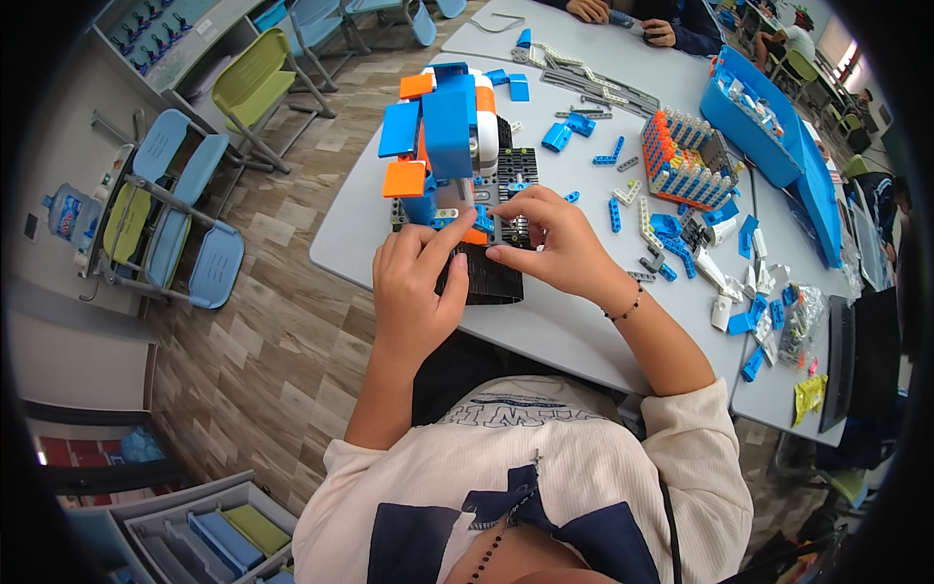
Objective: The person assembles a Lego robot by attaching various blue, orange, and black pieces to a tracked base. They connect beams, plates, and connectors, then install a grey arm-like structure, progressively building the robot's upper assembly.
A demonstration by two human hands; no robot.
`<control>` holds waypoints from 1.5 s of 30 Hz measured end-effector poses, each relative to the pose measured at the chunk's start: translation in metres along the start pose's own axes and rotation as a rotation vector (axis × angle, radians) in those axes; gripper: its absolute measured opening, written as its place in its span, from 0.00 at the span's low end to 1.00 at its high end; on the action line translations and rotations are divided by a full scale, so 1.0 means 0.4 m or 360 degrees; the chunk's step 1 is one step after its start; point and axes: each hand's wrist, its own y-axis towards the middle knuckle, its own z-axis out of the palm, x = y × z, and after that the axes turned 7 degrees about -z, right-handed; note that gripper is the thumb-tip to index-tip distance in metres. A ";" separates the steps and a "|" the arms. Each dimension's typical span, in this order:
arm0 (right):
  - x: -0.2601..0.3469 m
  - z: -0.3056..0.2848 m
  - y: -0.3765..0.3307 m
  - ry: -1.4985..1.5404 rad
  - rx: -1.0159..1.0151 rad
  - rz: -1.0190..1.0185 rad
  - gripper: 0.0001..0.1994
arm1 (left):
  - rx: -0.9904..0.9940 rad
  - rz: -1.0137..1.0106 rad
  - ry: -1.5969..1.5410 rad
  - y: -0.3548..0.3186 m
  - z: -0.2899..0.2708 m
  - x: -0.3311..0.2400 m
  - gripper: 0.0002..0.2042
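Observation:
A building-block model [448, 136] in blue, orange and white stands upright near the table's front left edge, on black tracks [493, 277]. My left hand [413, 282] is at its near lower side, index finger pressed to the base and other fingers curled. From the right, my right hand [562, 241] reaches in with thumb and index finger bent round a small blue connector piece [483, 220] low on the model. The fingertips partly cover this spot, so the exact contact is hard to see. Both hands are close together at the base.
Loose blue, white and grey pieces [671, 229] lie to the right. Behind them are an orange-and-white block basket [654, 161] and a blue bin [725, 107] of parts. Another person's hands [659, 33] rest at the far edge. Folding chairs [185, 209] stand left.

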 end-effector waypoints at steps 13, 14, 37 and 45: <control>0.051 -0.041 0.004 -0.0142 -0.0153 -0.0218 0.20 | 0.0000 -0.0054 0.0094 -0.008 -0.004 0.003 0.18; 0.051 -0.042 0.005 -0.0129 -0.0155 -0.0221 0.21 | 0.0006 -0.0058 0.0091 -0.008 -0.005 0.002 0.18; -0.027 -0.079 -0.074 0.0091 0.0007 0.0197 0.23 | 0.0028 -0.0053 0.0092 -0.009 0.002 0.005 0.17; -0.057 -0.089 -0.163 0.0093 0.0064 0.0300 0.18 | -0.0008 -0.0029 0.0093 -0.006 -0.008 0.000 0.18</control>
